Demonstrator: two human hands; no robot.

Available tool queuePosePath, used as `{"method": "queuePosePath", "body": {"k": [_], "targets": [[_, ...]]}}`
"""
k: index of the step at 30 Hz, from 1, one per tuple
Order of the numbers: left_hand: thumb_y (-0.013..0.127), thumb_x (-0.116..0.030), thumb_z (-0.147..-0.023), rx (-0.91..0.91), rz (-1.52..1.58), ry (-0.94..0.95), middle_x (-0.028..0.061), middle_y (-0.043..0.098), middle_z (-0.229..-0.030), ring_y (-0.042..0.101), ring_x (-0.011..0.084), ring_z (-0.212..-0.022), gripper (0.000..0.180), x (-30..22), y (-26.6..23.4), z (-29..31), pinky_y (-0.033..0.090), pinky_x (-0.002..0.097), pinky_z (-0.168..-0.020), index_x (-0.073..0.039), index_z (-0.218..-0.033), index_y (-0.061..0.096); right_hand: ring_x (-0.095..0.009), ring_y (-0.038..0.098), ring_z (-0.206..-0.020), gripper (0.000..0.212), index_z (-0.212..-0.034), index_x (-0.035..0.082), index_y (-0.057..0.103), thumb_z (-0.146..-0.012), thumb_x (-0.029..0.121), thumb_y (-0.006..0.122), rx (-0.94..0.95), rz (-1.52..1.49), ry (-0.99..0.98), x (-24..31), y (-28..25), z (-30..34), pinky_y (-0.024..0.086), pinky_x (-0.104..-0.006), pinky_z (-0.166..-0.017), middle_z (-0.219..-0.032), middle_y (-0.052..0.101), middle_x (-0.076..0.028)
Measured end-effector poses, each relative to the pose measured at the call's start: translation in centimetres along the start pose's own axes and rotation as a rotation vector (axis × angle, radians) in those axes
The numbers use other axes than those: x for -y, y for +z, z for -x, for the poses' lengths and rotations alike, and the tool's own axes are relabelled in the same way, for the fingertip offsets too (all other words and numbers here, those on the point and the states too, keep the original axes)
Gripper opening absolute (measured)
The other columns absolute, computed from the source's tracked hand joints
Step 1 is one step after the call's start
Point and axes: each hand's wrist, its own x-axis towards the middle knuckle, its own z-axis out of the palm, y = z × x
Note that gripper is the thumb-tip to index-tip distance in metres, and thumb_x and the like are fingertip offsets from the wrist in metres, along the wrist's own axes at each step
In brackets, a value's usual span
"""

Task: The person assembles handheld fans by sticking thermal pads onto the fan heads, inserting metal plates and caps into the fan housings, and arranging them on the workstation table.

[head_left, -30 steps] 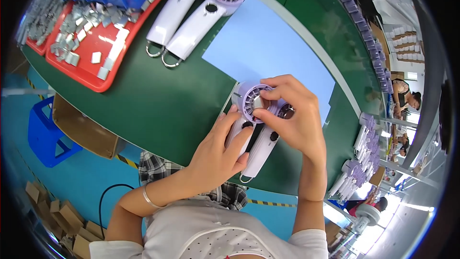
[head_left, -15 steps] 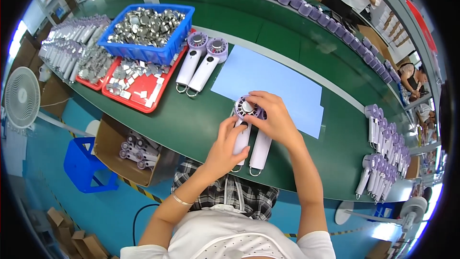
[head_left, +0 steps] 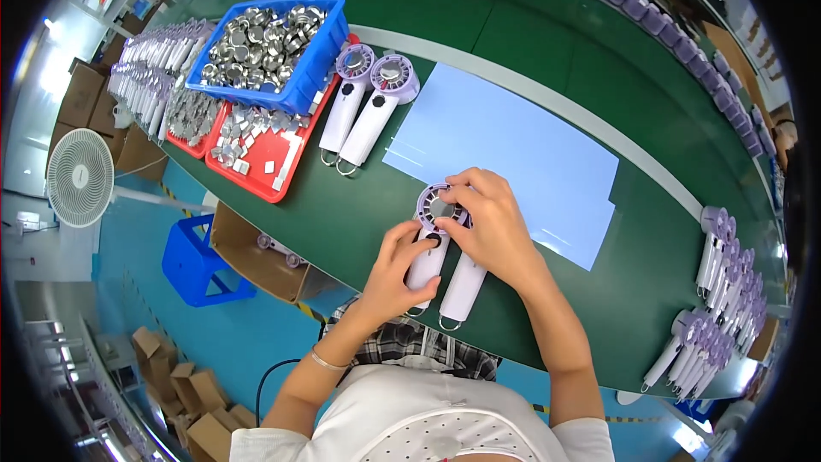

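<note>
A lilac-and-white handheld fan [head_left: 425, 267] lies on the green table in front of me. My left hand [head_left: 397, 272] grips its handle, with the thumb and fingers near the dark button. Over the fan's round head, my right hand [head_left: 492, 227] has its thumb and fingers closed about a round silver cap [head_left: 442, 209] at the centre. Whether the cap sits fully in the head cannot be made out. A second handheld fan [head_left: 463, 289] lies alongside to the right, its head mostly hidden under my right hand.
A blue bin [head_left: 299, 90] of silver caps stands at the left by a red tray [head_left: 278, 173] holding small metal pieces. Two fans [head_left: 369, 124] lie beside it. A blue sheet [head_left: 513, 154] covers the table beyond my hands. More fans [head_left: 723, 291] are grouped at the right.
The whole view has shifted and turned slightly. Both hands stay on the same fan, the right fingers still at the silver cap, now showing more of its face.
</note>
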Motion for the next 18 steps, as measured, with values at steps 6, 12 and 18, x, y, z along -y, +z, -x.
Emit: {"method": "queuePosePath", "body": {"k": [6, 12, 18], "targets": [[0.081, -0.006, -0.072, 0.015, -0.022, 0.015, 0.0181, 0.039, -0.144, 0.051, 0.0400, -0.134, 0.055, 0.6, -0.3, 0.1, 0.045, 0.0450, -0.110, -0.003, -0.124, 0.064, -0.030, 0.061, -0.104, 0.027, -0.099, 0.003, 0.069, -0.075, 0.010, 0.080, -0.010, 0.020, 0.009, 0.1, 0.7, 0.2, 0.041, -0.0496, -0.107, -0.110, 0.063, -0.009], [0.080, -0.006, -0.073, 0.051, 0.061, 0.031, 0.0196, 0.036, -0.144, 0.047, 0.0392, -0.137, 0.052, 0.5, -0.1, -0.2, 0.039, 0.0466, -0.116, -0.002, -0.123, 0.065, -0.032, 0.058, -0.120, 0.042, -0.120, 0.004, 0.065, -0.084, 0.023, 0.076, 0.092, 0.000, 0.068, 0.5, -1.3, 0.4, 0.033, -0.0530, -0.116, -0.128, 0.061, -0.013], [0.086, -0.035, -0.075, 0.179, -0.067, -0.087, 0.0332, 0.024, -0.153, 0.031, 0.0519, -0.141, 0.080, -4.5, -0.8, -0.5, 0.029, 0.0584, -0.115, -0.004, -0.139, 0.050, -0.038, 0.046, -0.139, 0.046, -0.144, 0.003, 0.049, -0.104, 0.024, 0.053, -0.332, 0.221, 0.406, -6.1, -7.2, 2.7, 0.024, -0.0539, -0.121, -0.145, 0.053, -0.021]]}}
